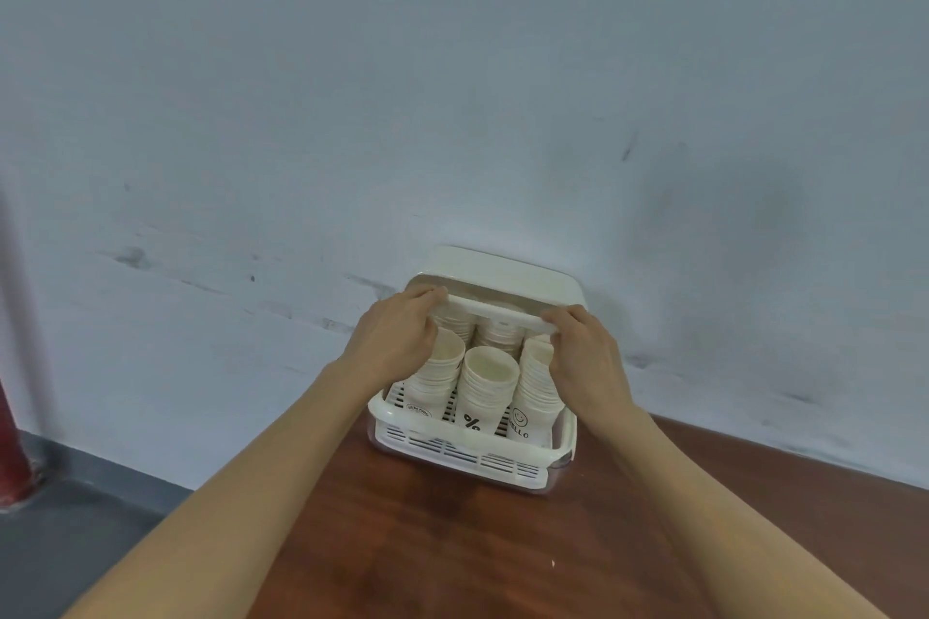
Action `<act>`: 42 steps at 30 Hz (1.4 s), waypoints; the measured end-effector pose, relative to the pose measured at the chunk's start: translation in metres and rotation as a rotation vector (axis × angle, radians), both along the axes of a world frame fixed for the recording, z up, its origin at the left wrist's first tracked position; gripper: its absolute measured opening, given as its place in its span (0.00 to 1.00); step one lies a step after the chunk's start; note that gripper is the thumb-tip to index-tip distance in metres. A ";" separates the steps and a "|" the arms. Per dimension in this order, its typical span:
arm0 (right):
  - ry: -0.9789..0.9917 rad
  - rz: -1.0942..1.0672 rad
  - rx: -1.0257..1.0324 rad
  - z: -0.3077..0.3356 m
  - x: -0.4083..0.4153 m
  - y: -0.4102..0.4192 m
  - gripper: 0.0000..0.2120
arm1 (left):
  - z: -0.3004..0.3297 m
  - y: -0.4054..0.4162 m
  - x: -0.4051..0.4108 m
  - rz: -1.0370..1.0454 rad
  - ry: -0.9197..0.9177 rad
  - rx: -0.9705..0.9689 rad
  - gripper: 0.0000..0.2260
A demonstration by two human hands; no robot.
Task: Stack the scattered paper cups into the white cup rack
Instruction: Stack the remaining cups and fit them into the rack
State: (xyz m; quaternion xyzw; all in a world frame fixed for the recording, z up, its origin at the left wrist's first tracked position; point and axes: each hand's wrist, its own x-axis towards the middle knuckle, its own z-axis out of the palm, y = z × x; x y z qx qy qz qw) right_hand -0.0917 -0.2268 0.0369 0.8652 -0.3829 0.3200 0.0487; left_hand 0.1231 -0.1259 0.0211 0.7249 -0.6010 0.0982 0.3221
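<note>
I see the white cup rack (472,455) at centre frame, on the tabletop (452,543) against the wall. Both hands grasp its lid's front edge (495,313): left hand (397,332) at the left end, right hand (585,352) at the right, fingers curled on it. Paper cup stacks (490,380) sit inside, 3 in front.

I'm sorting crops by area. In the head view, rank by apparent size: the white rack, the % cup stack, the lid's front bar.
1. Rack, clearly the largest.
2. % cup stack.
3. Lid bar, long but thin; both hands cover its ends, so its place against the stack is unsure.
</note>
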 end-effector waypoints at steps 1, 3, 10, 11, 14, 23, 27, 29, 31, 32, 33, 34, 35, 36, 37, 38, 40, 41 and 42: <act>-0.005 0.000 -0.007 -0.001 -0.001 0.003 0.19 | -0.001 0.005 -0.001 -0.003 0.004 0.000 0.21; -0.016 -0.001 -0.003 -0.002 -0.002 0.010 0.17 | -0.004 0.015 -0.005 -0.008 0.015 -0.007 0.21; -0.018 0.001 0.047 -0.012 -0.009 0.036 0.16 | -0.028 0.041 -0.019 0.000 0.068 -0.049 0.23; -0.011 0.007 0.051 -0.013 -0.011 0.038 0.15 | -0.032 0.043 -0.022 0.013 0.066 -0.048 0.23; 0.006 0.009 0.072 -0.017 -0.013 0.046 0.14 | -0.041 0.046 -0.026 0.046 0.055 -0.037 0.23; 0.038 -0.040 0.151 -0.041 -0.016 0.064 0.18 | -0.056 0.064 -0.041 0.073 -0.013 -0.060 0.21; 0.046 -0.057 0.137 -0.055 -0.017 0.073 0.21 | -0.066 0.068 -0.045 0.085 -0.031 -0.042 0.21; 0.043 -0.064 0.130 -0.061 -0.017 0.075 0.20 | -0.069 0.072 -0.047 0.081 -0.051 -0.041 0.23; 0.042 -0.064 0.130 -0.065 -0.017 0.076 0.19 | -0.071 0.075 -0.048 0.077 -0.058 -0.030 0.24; 0.042 -0.063 0.131 -0.067 -0.017 0.076 0.19 | -0.072 0.076 -0.048 0.078 -0.062 -0.025 0.23; 0.040 -0.061 0.131 -0.069 -0.018 0.076 0.19 | -0.073 0.076 -0.047 0.081 -0.067 -0.016 0.22; 0.040 -0.060 0.128 -0.071 -0.018 0.076 0.19 | -0.074 0.076 -0.047 0.089 -0.072 -0.006 0.21; 0.044 -0.060 0.127 -0.072 -0.019 0.076 0.18 | -0.075 0.076 -0.047 0.097 -0.074 0.004 0.20; 0.050 -0.062 0.127 -0.074 -0.019 0.077 0.18 | -0.075 0.077 -0.048 0.103 -0.080 0.009 0.19; 0.056 -0.065 0.129 -0.074 -0.019 0.077 0.17 | -0.075 0.078 -0.048 0.105 -0.089 0.010 0.19; 0.059 -0.065 0.132 -0.075 -0.019 0.078 0.16 | -0.074 0.079 -0.048 0.107 -0.100 0.009 0.19; 0.063 -0.066 0.142 -0.076 -0.019 0.078 0.16 | -0.073 0.081 -0.048 0.098 -0.118 0.007 0.20; 0.066 -0.066 0.148 -0.075 -0.019 0.078 0.16 | -0.073 0.082 -0.048 0.089 -0.124 0.009 0.21; 0.067 -0.062 0.150 -0.075 -0.019 0.078 0.16 | -0.074 0.082 -0.047 0.082 -0.133 0.014 0.22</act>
